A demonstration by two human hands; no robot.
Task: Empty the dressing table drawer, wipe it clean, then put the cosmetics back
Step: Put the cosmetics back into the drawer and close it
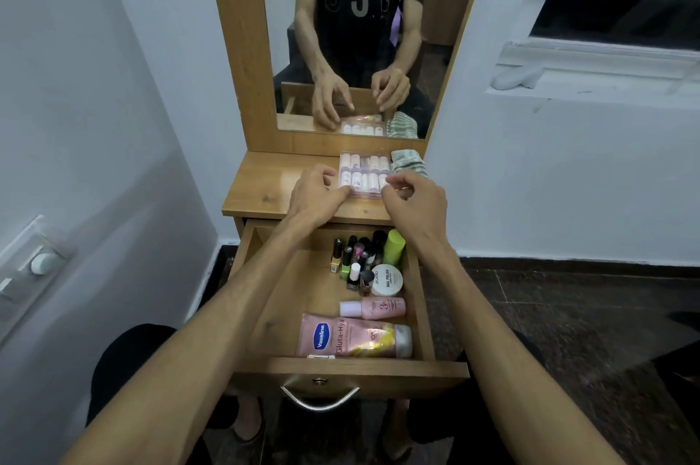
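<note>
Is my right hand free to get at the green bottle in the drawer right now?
Probably yes. The drawer is pulled open, the green bottle stands uncovered at its back right, just below the right hand, which is at the clear case.

Wooden tabletop (265, 195) carries a clear nail case (364, 173) and, seemingly, a folded cloth (408, 161).

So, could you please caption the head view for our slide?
Both hands at a clear nail-set box on the tabletop, above the open cosmetics drawer.
</note>
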